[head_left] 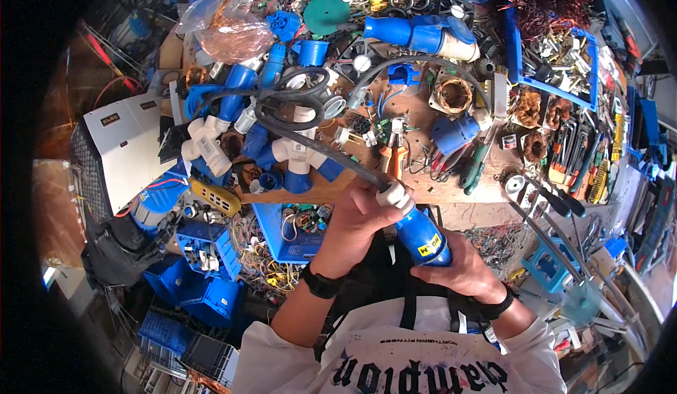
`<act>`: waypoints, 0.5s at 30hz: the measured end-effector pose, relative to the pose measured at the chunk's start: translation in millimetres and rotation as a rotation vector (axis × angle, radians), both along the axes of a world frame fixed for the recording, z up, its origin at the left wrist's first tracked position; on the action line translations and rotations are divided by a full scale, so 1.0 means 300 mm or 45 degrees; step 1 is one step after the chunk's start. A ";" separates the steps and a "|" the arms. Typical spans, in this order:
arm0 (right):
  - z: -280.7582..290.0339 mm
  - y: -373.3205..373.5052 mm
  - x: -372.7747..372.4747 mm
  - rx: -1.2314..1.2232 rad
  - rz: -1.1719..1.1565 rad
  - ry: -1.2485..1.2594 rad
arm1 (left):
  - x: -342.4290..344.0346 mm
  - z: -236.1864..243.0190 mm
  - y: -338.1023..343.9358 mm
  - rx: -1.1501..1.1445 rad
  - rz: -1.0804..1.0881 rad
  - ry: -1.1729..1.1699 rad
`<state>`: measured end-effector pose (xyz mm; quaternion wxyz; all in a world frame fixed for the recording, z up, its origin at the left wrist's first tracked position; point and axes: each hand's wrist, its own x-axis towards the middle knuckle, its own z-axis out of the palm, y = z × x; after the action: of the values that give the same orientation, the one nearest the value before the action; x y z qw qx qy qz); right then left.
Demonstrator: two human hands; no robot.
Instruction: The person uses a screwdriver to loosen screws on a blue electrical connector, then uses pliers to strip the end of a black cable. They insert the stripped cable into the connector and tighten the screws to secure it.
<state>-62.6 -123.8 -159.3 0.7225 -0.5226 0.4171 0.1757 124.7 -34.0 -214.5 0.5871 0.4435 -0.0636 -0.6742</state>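
Observation:
In front of my chest, at the near edge of the wooden bench [310,198], I hold a blue industrial power connector [417,232] tilted. My left hand [358,216] is closed at its upper end, thumb against the white cable gland nut [393,196]. Around the lower end of the blue body wraps my right hand [464,267]. A thick black cable [331,155] leaves the gland nut and runs up left into a loose coil on the bench. Close beyond my hands lie orange-handled pliers [393,158] and a green-handled screwdriver [475,170].
White-and-blue three-way connectors [300,155] crowd the left of the bench. A larger blue connector [416,34] lies at the back. At back right stands a blue crate [557,94] of metal parts. Below the bench edge is a blue tray [271,235] among tangled wires.

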 end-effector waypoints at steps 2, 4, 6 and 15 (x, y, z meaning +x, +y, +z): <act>-0.005 0.008 -0.003 -0.011 0.015 -0.007 | -0.016 -0.008 0.002 -0.045 0.046 -0.062; -0.005 0.012 -0.003 -0.011 0.005 0.007 | -0.036 0.002 -0.008 -0.082 0.096 -0.022; 0.009 0.008 0.004 0.002 -0.033 0.038 | -0.040 0.043 -0.029 -0.111 0.147 0.115; 0.000 0.016 0.003 -0.112 0.007 0.001 | -0.022 0.018 -0.005 0.002 0.087 -0.037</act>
<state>-61.7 -119.1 -159.3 0.6984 -0.5548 0.4231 0.1593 118.2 -35.5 -209.2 0.6084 0.4557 -0.0565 -0.6473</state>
